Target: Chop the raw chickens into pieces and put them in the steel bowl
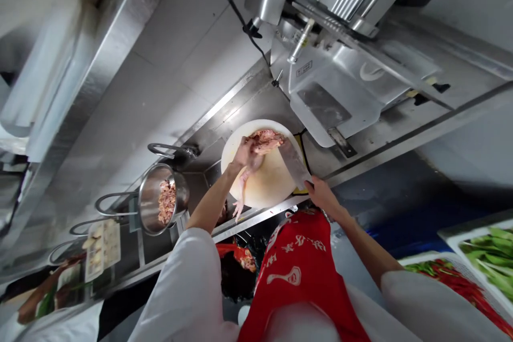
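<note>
On the board, our left hand grips poultry near the far edge, our right hand a cleaver across the right edge

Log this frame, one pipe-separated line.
left hand: holding poultry | right hand: holding cleaver, blade at poultry | poultry: on round white board | steel bowl: chopped meat inside
</note>
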Motion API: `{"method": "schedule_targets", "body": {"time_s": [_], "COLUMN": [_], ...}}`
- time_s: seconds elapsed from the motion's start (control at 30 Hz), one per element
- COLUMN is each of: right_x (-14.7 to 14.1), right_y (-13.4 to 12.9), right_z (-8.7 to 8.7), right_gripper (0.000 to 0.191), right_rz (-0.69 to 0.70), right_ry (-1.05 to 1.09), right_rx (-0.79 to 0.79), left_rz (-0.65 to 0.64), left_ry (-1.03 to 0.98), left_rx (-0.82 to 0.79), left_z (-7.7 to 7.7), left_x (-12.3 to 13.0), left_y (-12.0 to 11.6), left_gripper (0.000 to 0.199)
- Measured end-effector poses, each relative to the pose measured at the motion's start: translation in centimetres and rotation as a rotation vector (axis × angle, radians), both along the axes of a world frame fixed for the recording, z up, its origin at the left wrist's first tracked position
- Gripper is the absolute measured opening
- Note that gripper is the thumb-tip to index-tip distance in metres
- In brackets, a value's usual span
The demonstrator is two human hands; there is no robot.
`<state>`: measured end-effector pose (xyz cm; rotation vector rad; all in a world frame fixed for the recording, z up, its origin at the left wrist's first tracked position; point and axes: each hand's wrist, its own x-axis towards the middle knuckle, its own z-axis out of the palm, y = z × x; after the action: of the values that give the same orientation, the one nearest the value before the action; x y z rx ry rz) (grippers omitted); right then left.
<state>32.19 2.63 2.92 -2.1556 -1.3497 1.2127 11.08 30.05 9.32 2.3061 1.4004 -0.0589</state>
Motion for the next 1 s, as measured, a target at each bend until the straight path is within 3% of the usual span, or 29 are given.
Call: {"method": "schedule_targets", "body": {"time_s": [0.1, 0.17, 0.33, 0.4, 0.53, 0.63, 0.7, 0.77, 0.9, 1.0], "right_x": [0.0, 0.2, 1.1, 1.4, 1.2, 0.8, 0.7, 0.9, 1.8, 2.6], "right_y": [-0.2, -0.7, -3.0, -4.0, -5.4, -5.5, -5.1, -4.6, -3.5, -2.9], "right_z": [0.3, 0.7, 1.4, 1.6, 1.6, 1.5, 1.5, 1.6, 1.9, 2.4], "right_gripper": [0.024, 0.024, 0.025, 0.026, 0.027, 0.027, 0.027, 0.027, 0.027, 0.026], "right_rz": [-0.017, -0.034, -0.081, -0.094, -0.127, -0.147, -0.143, -0.134, -0.127, -0.125], "right_ry": [0.033, 0.034, 0.016, 0.029, 0.059, 0.077, 0.081, 0.086, 0.078, 0.027], "right_rx": [0.011, 0.017, -0.007, -0.032, -0.059, -0.051, -0.048, -0.040, -0.004, 0.010], "left_rz": [-0.209, -0.257, -0.171, -0.089, -0.013, 0.060, 0.173, 0.312, 0.599, 0.779], "left_ry": [0.098, 0.212, 0.512, 0.527, 0.269, 0.099, -0.014, -0.175, -0.588, -0.793], "left_rx": [0.024, 0.043, 0.119, 0.126, 0.155, 0.155, 0.122, 0.089, 0.016, -0.083], "left_z": [-0.3, -0.5, -1.1, -0.9, 0.7, 2.0, 2.5, 2.7, 2.5, 1.5], "left_x": [0.4, 1.6, 6.1, 7.1, 7.0, 6.1, 5.8, 5.5, 4.1, 1.5], "left_y": [-2.5, -3.8, -4.3, -3.7, -1.8, -0.4, 0.2, 0.6, -0.1, -2.7], "left_gripper": [0.068, 0.079, 0.067, 0.059, 0.050, 0.032, 0.020, 0.020, 0.020, 0.028]}}
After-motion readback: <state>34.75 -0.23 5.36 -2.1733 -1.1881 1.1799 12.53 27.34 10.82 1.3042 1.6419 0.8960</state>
